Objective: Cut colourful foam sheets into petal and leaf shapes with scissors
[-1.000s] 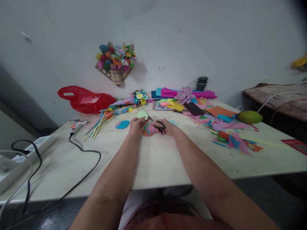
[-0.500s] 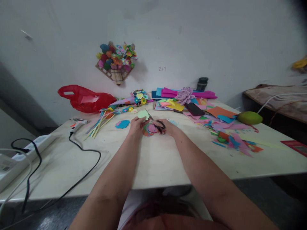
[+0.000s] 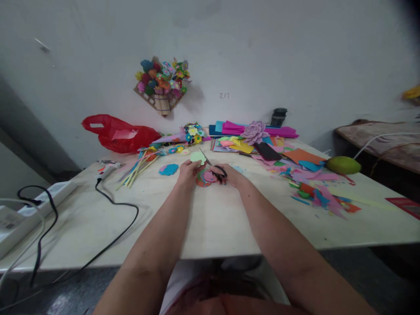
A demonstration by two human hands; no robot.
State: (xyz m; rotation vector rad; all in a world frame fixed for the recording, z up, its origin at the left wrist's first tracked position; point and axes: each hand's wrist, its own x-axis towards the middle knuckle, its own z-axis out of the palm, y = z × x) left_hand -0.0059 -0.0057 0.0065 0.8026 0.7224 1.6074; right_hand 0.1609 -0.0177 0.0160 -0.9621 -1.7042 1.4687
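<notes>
Between the fingers of my left hand [image 3: 187,170] is a pale green paper piece [image 3: 197,157] with a scalloped edge. My right hand [image 3: 229,175] is closed round the black handles of a pair of scissors [image 3: 219,173]. Their blades point up and left and meet or pass the right edge of the green piece; I cannot tell whether they are cutting into it. Under my hands lie round pink and orange paper pieces [image 3: 203,179]. Left of my left hand, blue scalloped paper pieces [image 3: 169,169] rest on the table.
A glue gun [image 3: 106,169] with a black cord lies left, near a white power strip [image 3: 49,197]. Paper strips [image 3: 138,168] and a red plastic bag [image 3: 123,135] are behind. At right are paper scraps [image 3: 323,197], a dark phone [image 3: 267,151] and a green fruit [image 3: 343,165].
The view has shifted slightly. My hands keep nearly the same place, the left on the green paper piece and the right on the scissors, with the blades still by the piece's right edge.
</notes>
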